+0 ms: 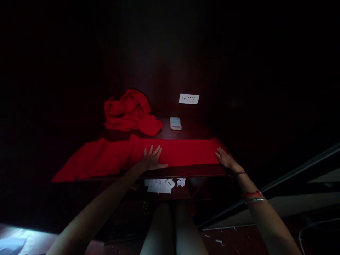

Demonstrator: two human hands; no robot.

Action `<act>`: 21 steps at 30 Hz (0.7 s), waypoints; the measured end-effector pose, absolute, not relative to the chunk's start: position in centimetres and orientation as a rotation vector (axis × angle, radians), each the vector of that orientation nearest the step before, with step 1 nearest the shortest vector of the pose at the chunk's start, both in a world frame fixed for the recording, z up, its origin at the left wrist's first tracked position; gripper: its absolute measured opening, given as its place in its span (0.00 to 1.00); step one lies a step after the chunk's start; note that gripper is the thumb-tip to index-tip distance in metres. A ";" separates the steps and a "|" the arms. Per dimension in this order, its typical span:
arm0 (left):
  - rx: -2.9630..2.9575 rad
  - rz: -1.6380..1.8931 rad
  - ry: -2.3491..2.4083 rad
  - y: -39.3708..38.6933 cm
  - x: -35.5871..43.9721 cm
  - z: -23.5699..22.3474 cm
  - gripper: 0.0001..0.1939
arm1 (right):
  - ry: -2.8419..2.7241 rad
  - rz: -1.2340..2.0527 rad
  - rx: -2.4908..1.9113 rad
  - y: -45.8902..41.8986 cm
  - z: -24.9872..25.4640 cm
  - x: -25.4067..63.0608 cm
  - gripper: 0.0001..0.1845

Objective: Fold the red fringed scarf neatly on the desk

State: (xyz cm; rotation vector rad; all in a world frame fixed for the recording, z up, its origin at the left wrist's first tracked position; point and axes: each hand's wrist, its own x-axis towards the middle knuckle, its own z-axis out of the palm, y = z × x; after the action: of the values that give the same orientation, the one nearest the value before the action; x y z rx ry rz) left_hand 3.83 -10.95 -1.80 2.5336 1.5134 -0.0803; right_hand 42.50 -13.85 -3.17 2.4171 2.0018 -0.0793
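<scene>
A long strip of red cloth [190, 152] lies across the dark wooden desk, flat on the right and rumpled toward the left, where one corner reaches the front edge. My left hand [153, 159] rests on the flat part, palm down with fingers spread. At the strip's right end, my right hand [224, 157] lies with its fingers stretched over the cloth's edge. Behind the strip at the left sits a crumpled heap of red cloth [130, 111]. Whether the heap and the strip are joined cannot be seen.
A small pale rectangular item [175, 123] lies at the back of the desk [196, 131]. Above it is a white wall socket [189, 98]. Below, an open drawer or shelf holds papers [156, 186], a small white case [170, 183] and crumpled paper [181, 182]. The surroundings are very dark.
</scene>
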 end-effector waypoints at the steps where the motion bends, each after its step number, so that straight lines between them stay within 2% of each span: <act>1: 2.533 -0.077 1.513 -11.0 3.8 -1.8 0.47 | 1.957 -0.037 2.449 -14.0 -3.0 43.0 0.27; 6: 2.533 -0.073 1.512 -10.8 3.8 -2.1 0.47 | 2.281 0.284 2.349 -14.3 -3.0 39.8 0.24; 9: 2.544 -0.071 1.509 -10.7 3.7 -2.3 0.46 | 2.466 0.202 2.269 -13.9 -3.0 38.2 0.21; 15: 2.530 -0.160 1.541 -10.8 3.7 -1.9 0.47 | 2.305 0.168 2.502 -13.7 -2.1 41.5 0.15; 21: 2.517 -0.559 1.571 -9.7 7.5 2.9 0.45 | 2.286 0.182 2.575 -14.2 -2.3 42.2 0.13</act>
State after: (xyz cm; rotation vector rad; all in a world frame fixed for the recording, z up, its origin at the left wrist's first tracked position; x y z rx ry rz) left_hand 7.51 -9.67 2.89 2.5174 1.5712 -0.5592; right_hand 42.24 -14.16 -2.33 2.5750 2.2861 0.1818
